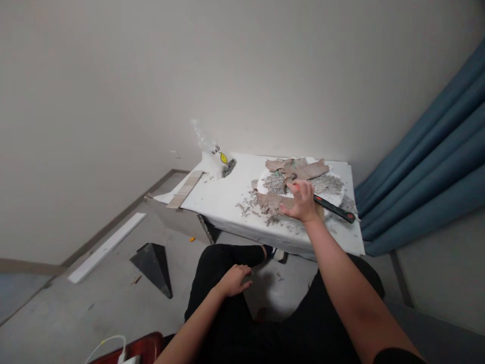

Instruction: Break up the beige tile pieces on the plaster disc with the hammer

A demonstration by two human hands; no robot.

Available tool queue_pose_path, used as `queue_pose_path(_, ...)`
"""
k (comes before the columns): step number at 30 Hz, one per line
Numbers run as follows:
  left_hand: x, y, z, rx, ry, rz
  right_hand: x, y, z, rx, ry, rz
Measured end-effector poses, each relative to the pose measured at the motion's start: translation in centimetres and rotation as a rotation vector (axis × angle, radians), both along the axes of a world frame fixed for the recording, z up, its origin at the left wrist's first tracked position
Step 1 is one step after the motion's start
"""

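My right hand (302, 202) is over the neck of what looks like a hammer (335, 209), its fingers curled round it and the thumb held apart. The black handle with red marks points to the lower right; its head lies among debris and is hard to make out. Around it are torn brown cardboard-like pieces (275, 203) and grey crumbly rubble (329, 185), heaped on a white round sheet or plate (338, 198). Empty, my left hand (234, 280) rests on my left leg, fingers loosely apart.
A white-covered low table (227, 197) carries the debris. At its back left sits a clear bag (223, 159) with a yellow label and grey bits inside. A cardboard flap (185, 189), black angular piece (153, 265), white strip (108, 247) and blue curtain (428, 167) surround it.
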State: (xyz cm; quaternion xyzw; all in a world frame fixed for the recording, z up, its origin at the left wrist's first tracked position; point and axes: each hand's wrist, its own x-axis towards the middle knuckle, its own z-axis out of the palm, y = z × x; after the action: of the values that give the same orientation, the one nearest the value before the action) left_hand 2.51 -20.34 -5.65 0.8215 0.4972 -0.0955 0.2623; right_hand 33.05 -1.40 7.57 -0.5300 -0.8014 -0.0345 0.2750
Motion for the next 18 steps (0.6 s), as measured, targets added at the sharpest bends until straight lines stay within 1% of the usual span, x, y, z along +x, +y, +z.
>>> queue_pose_path(3,0.3,0.1,0.0,-0.009,-0.017,0.013,-0.4,0.0,0.3,0.011,0.018,0.026)
queue_pose_path(6,0.8,0.2,0.0,-0.03,-0.01,0.014,-1.0,-0.1,0.7,-0.034,0.036,0.099)
queue_pose_path(9,1.1,0.3,-0.3,-0.041,-0.002,0.009,-1.6,0.0,1.0,-0.173,0.059,0.254)
queue_pose_path(12,1.1,0.3,-0.7,-0.054,-0.011,0.016,-2.3,0.0,0.6,-0.349,0.119,0.443)
queue_pose_path(13,1.1,0.3,-0.9,-0.062,-0.01,0.017,-2.7,0.0,0.3,-0.428,0.182,0.487)
queue_pose_path(15,1.0,0.3,-1.3,-0.077,0.002,0.012,-3.4,-0.4,-0.3,-0.674,0.394,0.566)
queue_pose_path(17,0.7,0.2,-1.8,-0.076,0.015,0.01,-4.1,-0.9,-0.7,-0.94,0.714,0.649)
queue_pose_path(18,0.6,0.2,-2.0,-0.071,0.012,0.014,-4.4,-1.2,-0.7,-1.015,0.9,0.672)
